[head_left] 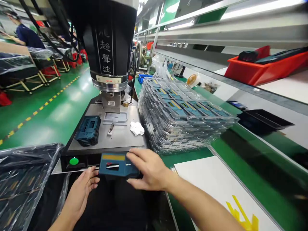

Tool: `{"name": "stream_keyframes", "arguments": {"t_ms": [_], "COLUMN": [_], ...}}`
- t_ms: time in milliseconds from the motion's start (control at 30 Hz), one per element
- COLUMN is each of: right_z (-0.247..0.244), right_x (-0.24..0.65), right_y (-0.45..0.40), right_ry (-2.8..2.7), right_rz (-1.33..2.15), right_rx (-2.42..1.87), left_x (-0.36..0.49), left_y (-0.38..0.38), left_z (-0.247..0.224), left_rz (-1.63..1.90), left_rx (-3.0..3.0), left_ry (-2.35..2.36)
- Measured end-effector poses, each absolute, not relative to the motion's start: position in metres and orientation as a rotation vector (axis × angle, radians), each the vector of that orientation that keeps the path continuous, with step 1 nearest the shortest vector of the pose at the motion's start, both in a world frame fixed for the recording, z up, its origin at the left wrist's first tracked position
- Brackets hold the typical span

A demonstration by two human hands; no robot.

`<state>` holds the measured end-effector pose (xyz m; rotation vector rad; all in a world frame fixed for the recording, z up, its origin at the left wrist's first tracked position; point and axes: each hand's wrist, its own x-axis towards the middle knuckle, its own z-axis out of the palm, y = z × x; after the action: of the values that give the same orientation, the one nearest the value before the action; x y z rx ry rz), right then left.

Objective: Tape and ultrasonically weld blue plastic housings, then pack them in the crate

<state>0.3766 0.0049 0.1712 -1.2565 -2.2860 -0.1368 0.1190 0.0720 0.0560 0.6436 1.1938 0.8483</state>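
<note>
My right hand grips the right end of a dark blue plastic housing, thumb below and fingers over the top. The housing has a yellow-brown strip and a rectangular window, and it is held level in front of the machine's base. Just off its left end is my left hand, with fingers apart and slightly bent, holding nothing. Beyond, a stack of similar blue housings rests on the metal machine table. A pale fixture sits under the black ultrasonic press head.
Tall stacked clear trays with blue parts stand right of the machine. A green button is on its front, and a crumpled white cloth lies on its table. Plastic-covered parts are at left; a red bin is on the shelf.
</note>
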Motion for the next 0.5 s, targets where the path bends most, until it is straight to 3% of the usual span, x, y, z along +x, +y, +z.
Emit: {"name": "stream_keyframes", "arguments": {"t_ms": [167, 267, 500], "right_z": [0.260, 0.293, 0.318], "right_x": [0.456, 0.515, 0.629], "right_y": [0.021, 0.045, 0.089], "right_ry": [-1.849, -1.509, -0.838], "right_rz": [-0.655, -0.793, -0.540], "right_rx": [-1.471, -1.791, -2.488], "left_x": [0.109, 0.099, 0.074], "left_y": [0.078, 0.079, 0.077], "left_z": [0.041, 0.031, 0.027], "left_rz": [0.845, 0.864, 0.870], "left_rx": [0.620, 0.579, 0.515], "left_ry": [1.264, 1.294, 1.381]}}
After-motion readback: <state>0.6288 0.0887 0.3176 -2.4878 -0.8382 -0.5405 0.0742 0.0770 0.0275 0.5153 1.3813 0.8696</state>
